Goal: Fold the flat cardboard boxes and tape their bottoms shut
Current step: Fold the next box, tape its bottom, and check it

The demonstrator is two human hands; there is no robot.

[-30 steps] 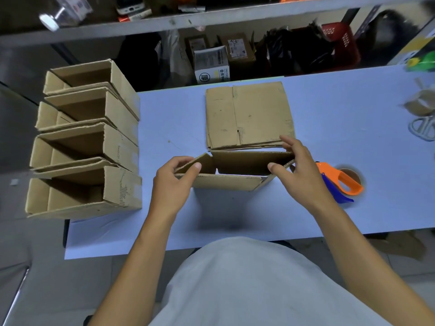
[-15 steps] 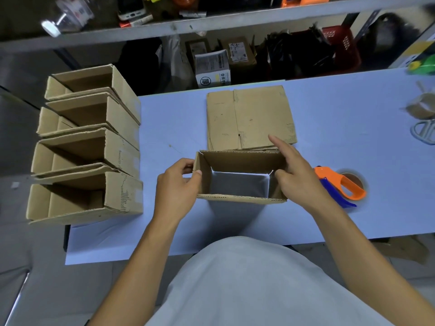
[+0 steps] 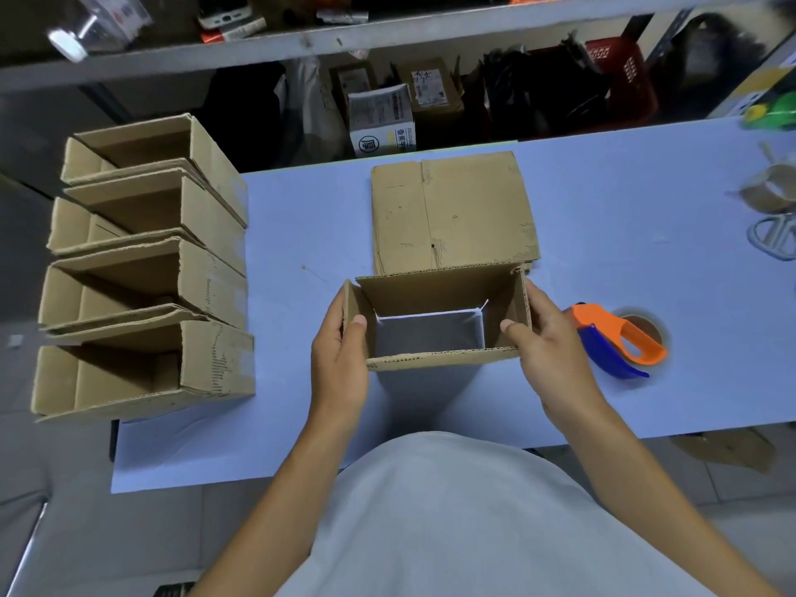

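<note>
Between the hands stands an opened cardboard box (image 3: 439, 312), squared into a tube with the blue worktop (image 3: 301, 234) showing through it. Left hand (image 3: 340, 359) grips its left wall, right hand (image 3: 547, 342) its right wall (thumbs inside). Beyond them lies a flat box (image 3: 452, 213); right of the right hand, a tape dispenser (image 3: 620, 338).

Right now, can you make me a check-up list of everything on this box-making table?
Surface: pale blue table, bare through the open box.
Job's things: open box squared up, bottom unfolded; flat cardboard behind it; four folded boxes at the left; tape dispenser at the right.
Clutter: tape rolls far right.
Hands: left hand and right hand grip the box's ends.
Cables: nothing seen.
Surroundings: cluttered shelf behind.
</note>
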